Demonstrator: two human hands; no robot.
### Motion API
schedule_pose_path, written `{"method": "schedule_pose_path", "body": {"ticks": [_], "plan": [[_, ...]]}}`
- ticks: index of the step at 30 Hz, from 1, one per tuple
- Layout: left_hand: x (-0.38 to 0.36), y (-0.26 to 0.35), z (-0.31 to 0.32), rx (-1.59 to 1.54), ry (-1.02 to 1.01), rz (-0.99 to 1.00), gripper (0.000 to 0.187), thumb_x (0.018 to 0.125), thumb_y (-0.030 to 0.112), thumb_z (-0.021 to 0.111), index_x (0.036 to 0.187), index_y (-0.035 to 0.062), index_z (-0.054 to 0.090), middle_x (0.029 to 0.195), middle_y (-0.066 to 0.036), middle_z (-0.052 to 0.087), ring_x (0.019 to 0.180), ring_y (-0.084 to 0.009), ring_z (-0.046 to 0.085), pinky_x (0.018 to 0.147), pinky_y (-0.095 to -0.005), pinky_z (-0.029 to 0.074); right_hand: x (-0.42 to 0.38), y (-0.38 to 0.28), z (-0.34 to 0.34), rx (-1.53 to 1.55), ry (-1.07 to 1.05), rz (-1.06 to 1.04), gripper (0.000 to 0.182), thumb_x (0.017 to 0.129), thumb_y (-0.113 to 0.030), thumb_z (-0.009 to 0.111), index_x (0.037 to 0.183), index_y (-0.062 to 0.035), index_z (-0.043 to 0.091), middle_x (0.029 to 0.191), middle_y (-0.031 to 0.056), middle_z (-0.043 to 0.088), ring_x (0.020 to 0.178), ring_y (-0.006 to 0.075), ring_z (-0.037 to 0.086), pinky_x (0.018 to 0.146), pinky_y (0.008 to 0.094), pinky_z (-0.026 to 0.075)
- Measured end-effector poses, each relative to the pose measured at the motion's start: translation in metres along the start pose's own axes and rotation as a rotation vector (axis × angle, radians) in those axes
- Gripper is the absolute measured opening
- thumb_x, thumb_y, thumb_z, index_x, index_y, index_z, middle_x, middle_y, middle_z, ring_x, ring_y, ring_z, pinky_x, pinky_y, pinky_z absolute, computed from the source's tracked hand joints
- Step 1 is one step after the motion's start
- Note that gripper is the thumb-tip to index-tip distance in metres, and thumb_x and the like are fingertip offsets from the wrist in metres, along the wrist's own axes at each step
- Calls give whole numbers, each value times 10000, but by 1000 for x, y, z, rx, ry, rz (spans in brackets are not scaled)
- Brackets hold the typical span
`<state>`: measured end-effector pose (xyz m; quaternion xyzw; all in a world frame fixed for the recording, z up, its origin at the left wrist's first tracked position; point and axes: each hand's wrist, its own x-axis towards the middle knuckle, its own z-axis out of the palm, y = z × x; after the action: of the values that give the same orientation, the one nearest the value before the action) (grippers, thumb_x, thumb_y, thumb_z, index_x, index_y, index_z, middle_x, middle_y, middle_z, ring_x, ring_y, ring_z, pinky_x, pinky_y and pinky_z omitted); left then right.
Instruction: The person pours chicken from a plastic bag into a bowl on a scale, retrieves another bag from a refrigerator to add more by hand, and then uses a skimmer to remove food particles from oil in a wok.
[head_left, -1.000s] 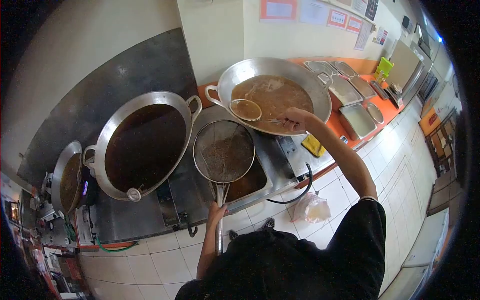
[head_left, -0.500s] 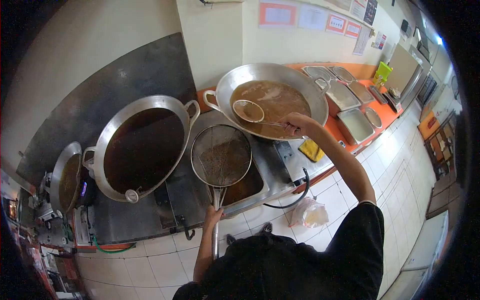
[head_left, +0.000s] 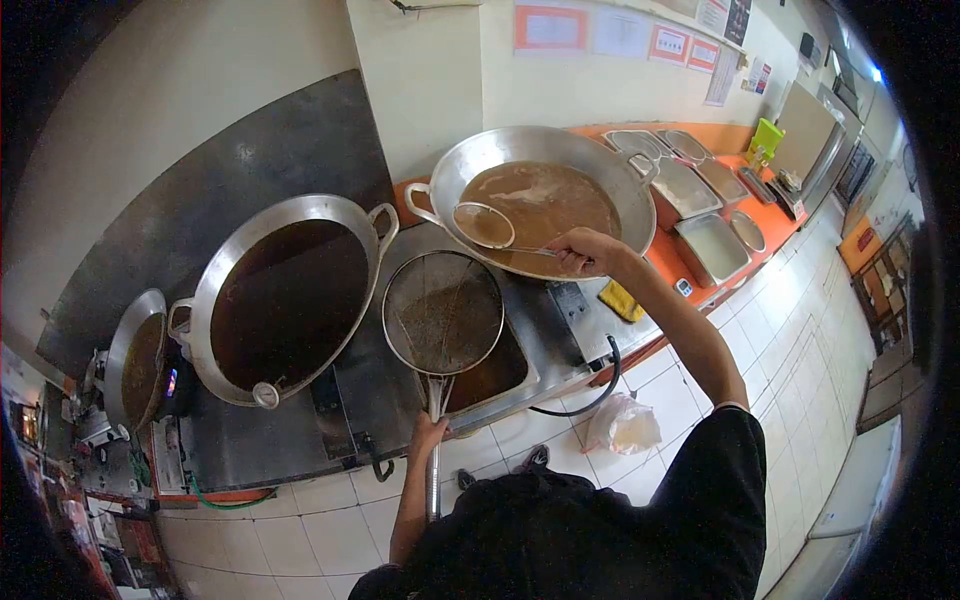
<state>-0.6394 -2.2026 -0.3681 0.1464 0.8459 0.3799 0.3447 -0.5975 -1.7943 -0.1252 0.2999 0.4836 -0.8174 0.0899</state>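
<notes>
My right hand (head_left: 587,253) is closed round the thin handle of a small mesh skimmer (head_left: 484,225). Its round head lies over the left side of the brown, frothy liquid in a large two-handled wok (head_left: 520,145). Lower down, my left hand (head_left: 429,433) grips the metal handle of a big round strainer (head_left: 443,312). Dark bits lie on the strainer's mesh, which sits above a rectangular metal basin (head_left: 500,385) with dark liquid in it. To the left stands another wok (head_left: 300,212) full of dark liquid, with a dial thermometer (head_left: 266,395) on its near rim.
A third wok (head_left: 150,310) stands at the far left. Right of the frothy wok are a yellow cloth (head_left: 622,300), steel food trays (head_left: 712,250) and a green container (head_left: 766,138) on the orange counter. A plastic bag (head_left: 624,424) sits on the tiled floor, near a black hose (head_left: 585,405).
My right hand has drawn the small skimmer slightly left and down across the frothy wok. The left hand and the big strainer stay in place.
</notes>
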Motion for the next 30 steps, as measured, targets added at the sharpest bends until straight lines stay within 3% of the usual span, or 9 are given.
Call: {"method": "schedule_pose_path", "body": {"ticks": [2, 6, 17, 20, 23, 24, 26, 29, 30], "plan": [[12, -24, 11, -71, 38, -6, 400, 794, 257, 595, 871, -120, 484, 718, -176, 626, 655, -195, 640, 563, -318, 486, -2, 0, 5, -6, 40, 5, 128, 844, -45, 440, 717, -44, 429, 593, -17, 360, 401, 37, 288, 301, 159, 230], [-2, 3, 2, -76, 13, -62, 413, 811, 239, 584, 957, -123, 451, 748, -154, 626, 658, -172, 640, 547, -306, 489, 0, 1, 4, -10, -59, -18, 98, 856, -58, 442, 761, -35, 446, 595, -20, 366, 405, 29, 287, 303, 152, 236], [11, -14, 10, -76, 70, 35, 276, 779, 181, 615, 750, -87, 559, 638, -129, 614, 571, -175, 636, 536, -282, 499, 0, 1, 1, 145, -139, 17, 71, 861, -61, 430, 820, -8, 451, 599, -8, 368, 415, 43, 298, 317, 157, 220], [29, -39, 18, -28, 92, 12, 290, 776, 180, 616, 793, -102, 553, 666, -140, 618, 595, -180, 639, 541, -286, 503, -9, -6, 7, 45, 8, -28, 120, 842, -31, 415, 733, -21, 465, 578, -11, 373, 423, 51, 318, 326, 182, 229], [22, -32, 16, -123, 77, -13, 339, 789, 186, 602, 894, -125, 518, 756, -176, 620, 637, -187, 644, 560, -293, 509, 34, 1, -36, -266, -47, -145, 143, 769, 1, 450, 635, -43, 468, 540, -20, 364, 435, 57, 356, 342, 211, 248], [16, -25, 14, -170, 58, -22, 364, 795, 189, 595, 935, -134, 501, 793, -191, 619, 653, -189, 645, 568, -296, 511, 52, 3, -57, -438, -146, -253, 129, 742, -3, 468, 619, -40, 469, 526, -8, 376, 431, 72, 373, 346, 227, 257], [25, -35, 17, -174, 55, 5, 289, 781, 192, 587, 859, -85, 560, 692, -166, 624, 586, -191, 636, 562, -305, 502, 81, 8, -92, -782, -346, -463, 110, 689, -12, 503, 586, -33, 472, 498, 17, 400, 422, 101, 406, 355, 259, 275], [-6, 4, 7, -129, 152, 39, 260, 774, 192, 582, 819, -64, 584, 646, -158, 624, 550, -195, 630, 550, -310, 497, 59, 6, -85, -1727, -192, -1269, 66, 642, -52, 553, 652, -8, 505, 519, 94, 446, 432, 203, 454, 381, 295, 315], [-9, 9, 6, -132, 129, 20, 312, 773, 217, 586, 873, -76, 543, 709, -170, 614, 586, -210, 629, 579, -323, 492, 62, 4, -88, -1720, -193, -1258, 82, 629, -63, 565, 659, -10, 510, 534, 113, 458, 454, 237, 467, 397, 313, 334]]}}
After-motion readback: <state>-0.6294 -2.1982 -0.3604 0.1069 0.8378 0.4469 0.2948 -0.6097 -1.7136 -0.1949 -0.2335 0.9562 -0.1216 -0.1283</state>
